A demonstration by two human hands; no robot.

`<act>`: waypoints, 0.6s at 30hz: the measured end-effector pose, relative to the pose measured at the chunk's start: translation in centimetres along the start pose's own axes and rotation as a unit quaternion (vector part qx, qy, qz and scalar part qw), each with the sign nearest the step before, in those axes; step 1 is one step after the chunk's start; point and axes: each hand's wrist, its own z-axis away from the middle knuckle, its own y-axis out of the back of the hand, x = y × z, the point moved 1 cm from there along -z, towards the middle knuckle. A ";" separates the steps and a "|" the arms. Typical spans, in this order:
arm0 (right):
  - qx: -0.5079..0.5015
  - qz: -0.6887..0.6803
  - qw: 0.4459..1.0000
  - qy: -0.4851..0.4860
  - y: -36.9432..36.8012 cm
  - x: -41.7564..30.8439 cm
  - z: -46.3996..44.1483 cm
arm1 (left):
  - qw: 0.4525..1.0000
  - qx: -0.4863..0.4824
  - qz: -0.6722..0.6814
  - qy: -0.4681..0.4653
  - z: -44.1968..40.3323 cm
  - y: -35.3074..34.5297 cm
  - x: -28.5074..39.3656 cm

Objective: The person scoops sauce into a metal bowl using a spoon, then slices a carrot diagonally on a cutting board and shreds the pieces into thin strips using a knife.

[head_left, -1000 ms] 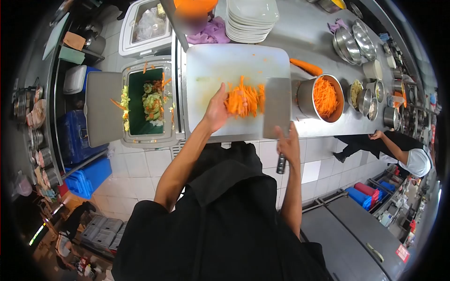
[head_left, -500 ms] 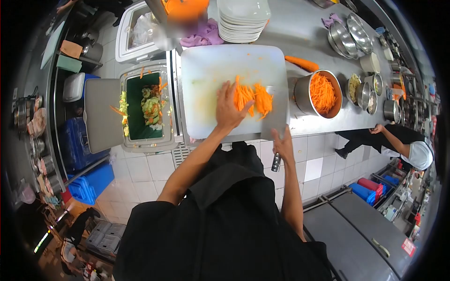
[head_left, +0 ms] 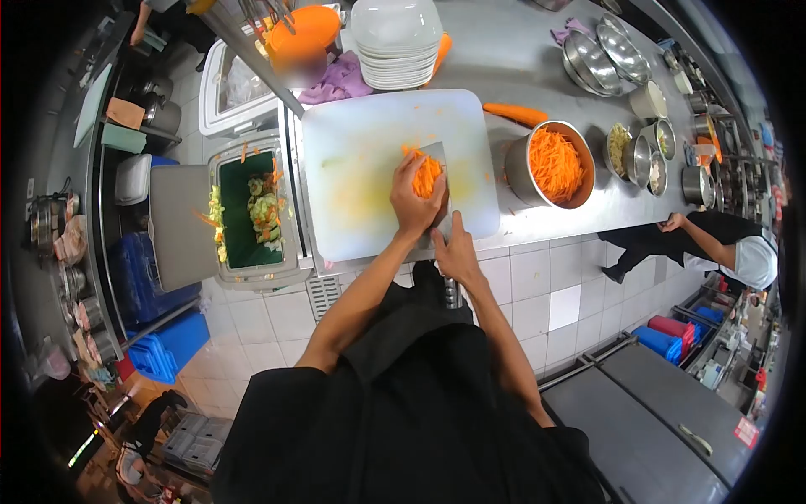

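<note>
On the white cutting board (head_left: 353, 218), a heap of shredded carrot (head_left: 428, 177) is gathered into one pile. My left hand (head_left: 413, 202) cups the pile from the left, fingers curled around it. My right hand (head_left: 457, 254) grips a wide-bladed kitchen knife (head_left: 438, 152). The blade lies along the right side of the carrot, partly hidden by the shreds and my left hand, and the handle points back toward my body. Right of the board stands a round metal pot (head_left: 522, 178) filled with more shredded carrot.
A whole carrot (head_left: 516, 112) lies behind the pot. Stacked white plates (head_left: 396, 42) and a purple cloth (head_left: 340, 80) sit behind the board. Metal bowls (head_left: 588, 63) are farther right. An open bin (head_left: 290, 273) with scraps stands left. Another person (head_left: 747, 260) is at the right.
The two carrot portions are now pressed into one heap. My right hand and the knife have moved left, against the carrot; my left hand has closed from flat to cupped. The view has shifted slightly.
</note>
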 end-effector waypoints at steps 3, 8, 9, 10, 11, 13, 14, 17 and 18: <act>-0.026 -0.047 0.998 -0.034 1.2 -0.8 0.5 | 1.000 0.001 -0.003 -0.011 -0.5 0.0 1.7; 0.037 -0.071 0.996 -0.026 6.1 -2.1 1.9 | 0.998 -0.034 0.012 -0.057 -2.1 -3.4 7.6; 0.086 -0.067 0.994 0.006 7.7 -2.6 2.4 | 0.995 -0.051 0.027 -0.077 -2.4 -4.8 9.2; 0.134 -0.062 0.988 0.041 9.3 -3.1 2.7 | 0.992 -0.066 0.041 -0.099 -2.8 -6.3 10.5; 0.142 -0.081 0.986 -0.011 10.9 -3.2 2.8 | 0.988 -0.087 0.061 -0.108 -2.9 -8.2 11.9; 0.211 -0.051 0.976 -0.007 14.1 -3.6 3.2 | 0.980 -0.113 0.108 -0.124 -2.8 -12.2 14.2; 0.247 -0.028 0.969 0.008 15.7 -3.6 3.2 | 0.976 -0.128 0.125 -0.127 -2.7 -14.0 15.2; 0.230 -0.089 0.961 -0.129 19.7 -2.8 3.0 | 0.960 -0.210 0.140 -0.119 -1.9 -19.5 16.2; 0.233 -0.074 0.960 -0.134 20.6 -1.6 2.5 | 0.947 -0.258 0.149 -0.120 -2.2 -20.5 16.2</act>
